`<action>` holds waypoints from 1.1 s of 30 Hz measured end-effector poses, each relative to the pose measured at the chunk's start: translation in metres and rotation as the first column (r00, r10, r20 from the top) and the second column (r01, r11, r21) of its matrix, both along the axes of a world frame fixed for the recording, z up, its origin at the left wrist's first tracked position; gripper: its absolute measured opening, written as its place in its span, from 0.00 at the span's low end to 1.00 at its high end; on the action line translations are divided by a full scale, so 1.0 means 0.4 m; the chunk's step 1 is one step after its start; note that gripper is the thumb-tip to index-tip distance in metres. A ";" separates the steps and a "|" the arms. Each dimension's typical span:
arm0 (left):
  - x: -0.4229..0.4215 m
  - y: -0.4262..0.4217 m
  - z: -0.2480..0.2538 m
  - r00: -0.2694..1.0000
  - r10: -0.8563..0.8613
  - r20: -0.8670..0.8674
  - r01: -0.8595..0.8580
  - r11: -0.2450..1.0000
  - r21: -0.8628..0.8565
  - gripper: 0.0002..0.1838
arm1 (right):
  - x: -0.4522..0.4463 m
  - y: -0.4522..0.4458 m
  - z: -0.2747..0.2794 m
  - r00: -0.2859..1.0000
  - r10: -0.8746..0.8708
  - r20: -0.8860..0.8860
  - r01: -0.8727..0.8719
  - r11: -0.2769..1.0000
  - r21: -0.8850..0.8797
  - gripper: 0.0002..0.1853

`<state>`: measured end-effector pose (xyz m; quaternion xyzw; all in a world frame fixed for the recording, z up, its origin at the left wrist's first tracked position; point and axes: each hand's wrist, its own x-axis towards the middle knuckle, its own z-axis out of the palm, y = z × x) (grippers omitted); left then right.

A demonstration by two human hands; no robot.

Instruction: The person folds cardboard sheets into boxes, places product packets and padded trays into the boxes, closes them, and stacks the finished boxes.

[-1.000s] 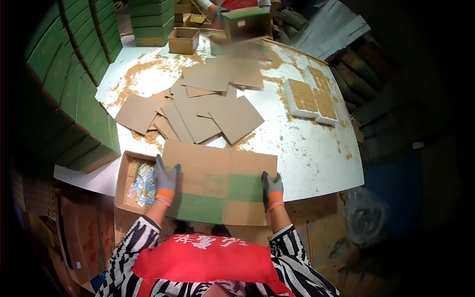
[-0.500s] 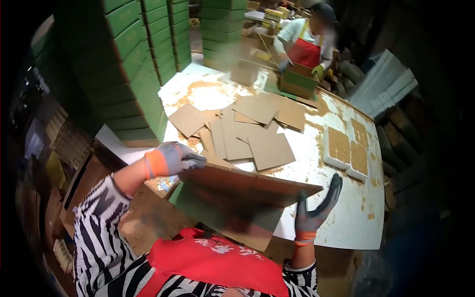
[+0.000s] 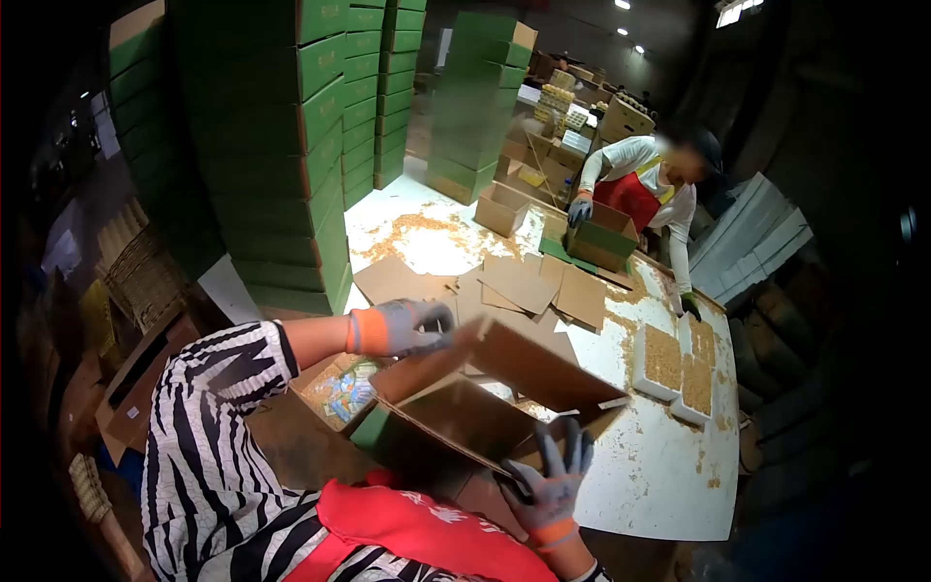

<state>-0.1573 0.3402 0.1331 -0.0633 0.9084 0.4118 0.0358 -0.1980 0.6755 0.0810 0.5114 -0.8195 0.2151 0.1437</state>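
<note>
A brown cardboard box [image 3: 465, 412] with green outer sides is unfolded into a tilted rectangular frame in front of me. Through its opening I see the table. At the upper left edge, the fingers of my left hand [image 3: 402, 328] are curled by a flap that is smeared by motion. My right hand [image 3: 551, 485] is at the near right corner, its fingers spread and its thumb against the edge. Both hands wear grey gloves with orange cuffs. Flat cardboard sheets [image 3: 519, 283] lie in a loose pile beyond the box.
Tall stacks of green boxes [image 3: 320, 160] rise at the left. White trays of brown granular material [image 3: 659, 361] sit on the white table [image 3: 659, 485]. Across it, a co-worker [image 3: 640, 189] handles a green box [image 3: 603, 238]. An open carton with small packets [image 3: 347, 393] stands by my left arm.
The box has gone from nearly flat to opened out. My right hand has moved down and left to its near corner. The view has tilted up, and the co-worker now reaches toward the trays.
</note>
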 end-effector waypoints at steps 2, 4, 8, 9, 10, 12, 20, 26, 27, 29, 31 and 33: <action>0.029 -0.022 -0.018 0.969 0.240 -0.051 -0.232 0.965 0.124 0.20 | -0.014 0.044 0.030 0.984 0.044 0.171 -0.014 0.985 -0.171 0.12; 0.052 -0.010 -0.061 0.950 0.313 0.009 -0.312 0.942 0.123 0.23 | -0.016 0.091 0.042 0.936 0.175 0.305 -0.114 0.972 -0.207 0.13; 0.001 0.071 -0.237 0.961 -0.277 0.025 0.276 0.937 -0.214 0.32 | -0.011 0.002 0.061 0.809 0.297 0.507 -0.333 0.943 -0.022 0.19; -0.032 0.064 -0.315 0.883 -0.450 0.131 0.467 0.869 -0.161 0.37 | -0.029 -0.037 0.067 0.751 0.320 0.578 -0.360 0.932 -0.049 0.22; -0.052 0.060 -0.293 0.886 -0.379 0.268 0.332 0.921 0.204 0.41 | -0.054 -0.066 0.053 0.547 0.332 0.769 -0.361 0.922 -0.141 0.23; -0.097 -0.004 -0.270 0.863 -0.370 0.344 0.054 0.745 0.665 0.52 | -0.103 -0.101 -0.059 0.443 0.223 0.868 -0.278 0.955 -0.104 0.20; 0.076 0.116 -0.282 0.911 0.071 -0.407 -0.267 0.854 -0.447 0.39 | -0.117 -0.227 0.039 0.991 -0.083 -0.105 0.079 0.996 -0.042 0.33; 0.068 0.063 -0.305 0.655 0.449 -0.607 -0.692 0.681 -0.242 0.50 | -0.052 -0.168 0.064 0.889 0.067 0.452 -0.187 0.956 0.225 0.27; 0.068 0.052 -0.265 0.818 0.574 0.049 -0.569 0.818 -0.080 0.46 | -0.035 -0.140 0.041 0.884 0.188 0.428 -0.299 0.932 0.207 0.24; 0.063 0.056 -0.293 0.897 0.440 -0.029 -0.414 0.817 -0.401 0.39 | -0.116 -0.067 -0.129 0.475 0.144 0.868 0.192 0.946 -0.262 0.20; 0.085 0.076 -0.273 0.879 0.332 -0.341 -0.444 0.830 -0.336 0.34 | -0.206 -0.052 -0.156 0.320 0.071 0.945 0.612 0.746 -0.263 0.26; 0.102 0.122 -0.183 0.728 0.170 -0.664 -0.483 0.815 -0.321 0.25 | -0.310 0.009 -0.267 -0.153 -0.021 0.988 0.595 0.796 0.109 0.28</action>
